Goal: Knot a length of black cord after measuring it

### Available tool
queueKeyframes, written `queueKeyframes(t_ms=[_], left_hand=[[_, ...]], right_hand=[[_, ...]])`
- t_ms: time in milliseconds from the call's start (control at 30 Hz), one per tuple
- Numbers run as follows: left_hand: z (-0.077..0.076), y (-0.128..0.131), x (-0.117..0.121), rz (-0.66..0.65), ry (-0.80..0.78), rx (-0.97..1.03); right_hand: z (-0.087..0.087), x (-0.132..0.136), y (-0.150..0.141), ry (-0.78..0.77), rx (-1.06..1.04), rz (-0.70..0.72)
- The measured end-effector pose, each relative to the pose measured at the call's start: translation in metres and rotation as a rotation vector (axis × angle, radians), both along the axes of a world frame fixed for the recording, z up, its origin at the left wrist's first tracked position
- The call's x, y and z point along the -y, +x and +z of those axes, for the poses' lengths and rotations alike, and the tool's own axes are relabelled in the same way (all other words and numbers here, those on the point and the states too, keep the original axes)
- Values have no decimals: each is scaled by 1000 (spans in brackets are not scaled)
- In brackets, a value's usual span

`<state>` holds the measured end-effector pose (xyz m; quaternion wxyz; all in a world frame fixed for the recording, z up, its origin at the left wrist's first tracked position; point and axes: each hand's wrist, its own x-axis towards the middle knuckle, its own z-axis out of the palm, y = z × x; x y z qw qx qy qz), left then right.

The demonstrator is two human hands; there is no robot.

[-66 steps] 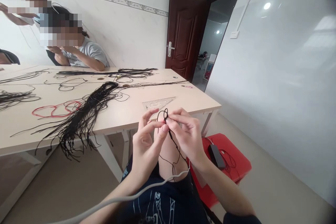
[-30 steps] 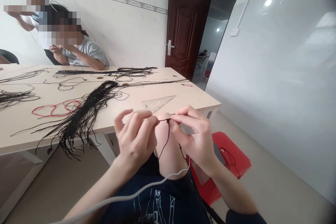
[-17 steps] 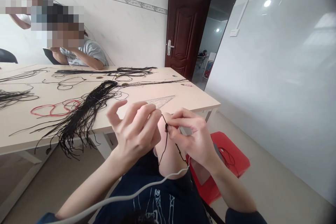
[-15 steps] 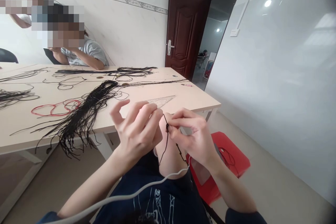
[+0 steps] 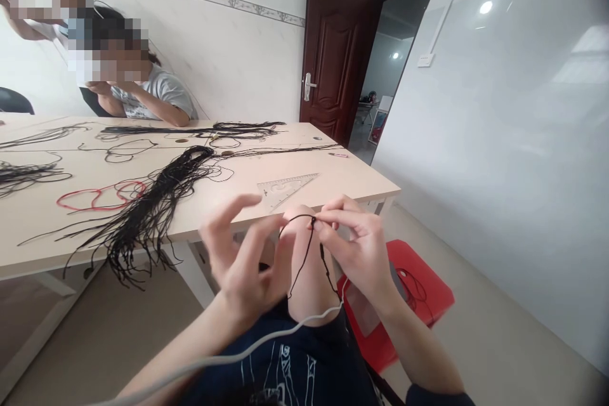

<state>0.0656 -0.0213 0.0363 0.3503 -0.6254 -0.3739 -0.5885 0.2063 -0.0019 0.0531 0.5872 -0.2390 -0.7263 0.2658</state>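
Between thumb and fingers, my right hand (image 5: 356,238) pinches a thin black cord (image 5: 304,261) at a small knot. One strand arcs left from the knot to the fingers of my left hand (image 5: 247,247), and others hang in front of my knee. My left hand is slightly blurred, its index finger raised and curved, its other fingers apart from the thumb. The cord runs by these fingertips, and I see no firm grip on it. Just beyond my hands, a clear set square (image 5: 288,185) lies on the table's near edge.
On the pale table (image 5: 347,181) lie a thick bundle of black cords (image 5: 162,193), a red cord (image 5: 76,200) and a small pink tool (image 5: 338,155). A red stool (image 5: 435,285) stands at my right. A white cable (image 5: 247,350) crosses my lap. Two people are across the table.
My left hand has opened from a closed grip, and the strand beside it has gone from taut to a slack arc. My right hand has shifted slightly up and right with the knot.
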Motion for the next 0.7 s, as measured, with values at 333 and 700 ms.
queueKeyframes(t_ms=[333,700], left_hand=[[-15,18,6,-1,-79,-88],[8,8,21,-678,-822,440]], right_hand=[[-2,5,-1,23,-34,3],[1,8,0,79,73,-74]])
